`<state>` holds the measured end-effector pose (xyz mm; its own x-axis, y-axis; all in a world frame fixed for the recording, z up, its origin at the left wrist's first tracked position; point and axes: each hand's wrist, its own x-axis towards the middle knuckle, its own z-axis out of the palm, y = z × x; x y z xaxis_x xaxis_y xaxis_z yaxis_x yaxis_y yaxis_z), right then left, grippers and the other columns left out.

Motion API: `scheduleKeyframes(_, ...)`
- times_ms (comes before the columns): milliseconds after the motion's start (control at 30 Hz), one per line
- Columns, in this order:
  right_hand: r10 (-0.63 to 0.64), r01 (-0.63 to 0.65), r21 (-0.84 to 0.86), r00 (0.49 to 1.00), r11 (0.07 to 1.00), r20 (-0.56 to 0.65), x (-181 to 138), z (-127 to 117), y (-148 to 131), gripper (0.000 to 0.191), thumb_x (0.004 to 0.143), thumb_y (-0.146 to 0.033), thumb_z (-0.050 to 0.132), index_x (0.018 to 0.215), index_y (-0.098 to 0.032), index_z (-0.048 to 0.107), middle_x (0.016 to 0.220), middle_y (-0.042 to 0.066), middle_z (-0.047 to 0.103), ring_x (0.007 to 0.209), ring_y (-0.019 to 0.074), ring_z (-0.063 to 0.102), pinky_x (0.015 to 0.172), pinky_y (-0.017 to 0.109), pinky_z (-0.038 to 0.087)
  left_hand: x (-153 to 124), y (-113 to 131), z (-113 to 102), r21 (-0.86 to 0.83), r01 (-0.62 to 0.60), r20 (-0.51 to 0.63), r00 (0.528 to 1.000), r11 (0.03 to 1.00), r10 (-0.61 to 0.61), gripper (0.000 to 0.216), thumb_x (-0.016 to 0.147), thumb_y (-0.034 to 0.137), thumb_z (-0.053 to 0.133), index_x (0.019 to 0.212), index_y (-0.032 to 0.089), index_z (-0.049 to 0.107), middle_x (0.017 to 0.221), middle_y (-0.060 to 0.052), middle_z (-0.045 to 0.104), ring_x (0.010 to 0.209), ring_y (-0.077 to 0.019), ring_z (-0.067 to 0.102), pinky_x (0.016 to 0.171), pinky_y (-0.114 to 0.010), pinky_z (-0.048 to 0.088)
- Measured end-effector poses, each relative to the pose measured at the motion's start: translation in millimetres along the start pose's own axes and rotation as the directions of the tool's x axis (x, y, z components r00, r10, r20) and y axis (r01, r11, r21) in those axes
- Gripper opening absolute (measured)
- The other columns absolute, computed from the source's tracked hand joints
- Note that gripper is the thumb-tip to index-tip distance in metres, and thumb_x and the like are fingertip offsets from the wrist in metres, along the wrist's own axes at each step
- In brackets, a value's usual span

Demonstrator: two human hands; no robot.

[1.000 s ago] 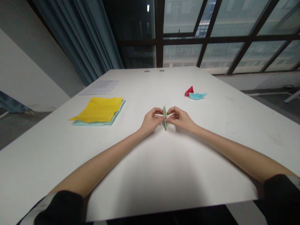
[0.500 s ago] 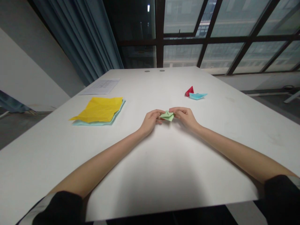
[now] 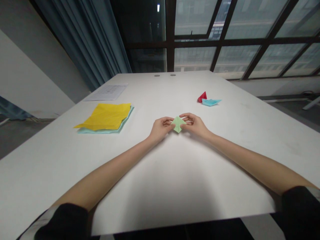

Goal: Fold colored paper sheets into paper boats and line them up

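Between my two hands is a small piece of light green folded paper (image 3: 178, 124), diamond-shaped with a crease down its middle. My left hand (image 3: 160, 128) pinches its left corner, thumb on the near face and fingers behind. On the opposite corner my right hand (image 3: 196, 125) grips it the same way, thumb in front. The paper is held just over the white table, its lower point towards me. Beyond my right hand lie a red folded paper piece (image 3: 202, 97) and a light blue paper boat (image 3: 211, 102), close beside each other.
To the left, yellow paper sheets (image 3: 107, 116) lie on pale blue-green sheets (image 3: 100, 132). Farther back is a printed sheet (image 3: 107, 92). The white table (image 3: 160, 186) reaches towards the windows, with two grey discs near its far edge. A blue curtain (image 3: 87, 36) hangs at left.
The green paper has turned from a flat, opened-looking shape to an upright diamond facing me. Both thumbs have come round onto its near face. Other things stay where they were.
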<state>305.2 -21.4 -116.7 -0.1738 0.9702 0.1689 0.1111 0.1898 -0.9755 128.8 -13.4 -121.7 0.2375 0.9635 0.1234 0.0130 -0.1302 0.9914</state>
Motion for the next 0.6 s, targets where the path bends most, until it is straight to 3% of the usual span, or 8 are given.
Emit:
scheduleKeyframes(233,-0.050,0.048,-0.075,0.999,0.996,-0.019,0.6,0.3,-3.1,0.024,0.068,-0.039,0.065,0.074,-0.016,0.062,0.069,0.002,0.063,0.061,0.0123,0.055,0.057,0.026,0.044,-3.7,0.7,-0.3,0.115,-0.065,0.054,0.997,0.991,0.059,0.024,0.067,0.034,0.070,0.081,0.014,0.069,0.077,-0.006,0.069,0.067,-0.0152,0.062,0.064,-0.027,0.049)
scheduleKeyframes(500,-0.125,0.156,-0.386,0.987,0.909,0.104,-2.4,-5.8,-13.4,0.012,0.070,-0.026,0.057,0.071,-0.016,0.064,0.065,0.000,0.062,0.063,0.0126,0.055,0.060,0.025,0.041,-3.2,1.5,-0.2,0.148,-0.113,0.005,0.994,0.983,0.113,0.021,0.069,0.035,0.069,0.076,0.015,0.069,0.078,-0.005,0.069,0.074,-0.0167,0.062,0.071,-0.028,0.048)
scheduleKeyframes(600,-0.153,0.166,-0.435,0.986,0.885,0.063,-0.2,-7.8,-12.7,0.013,0.070,-0.026,0.056,0.071,-0.016,0.065,0.066,0.000,0.063,0.062,0.0124,0.054,0.060,0.025,0.040,-1.9,1.4,0.2,0.060,-0.089,-0.070,0.993,0.994,0.093,0.020,0.069,0.030,0.067,0.082,0.015,0.068,0.083,-0.005,0.068,0.076,-0.0161,0.061,0.070,-0.028,0.047)
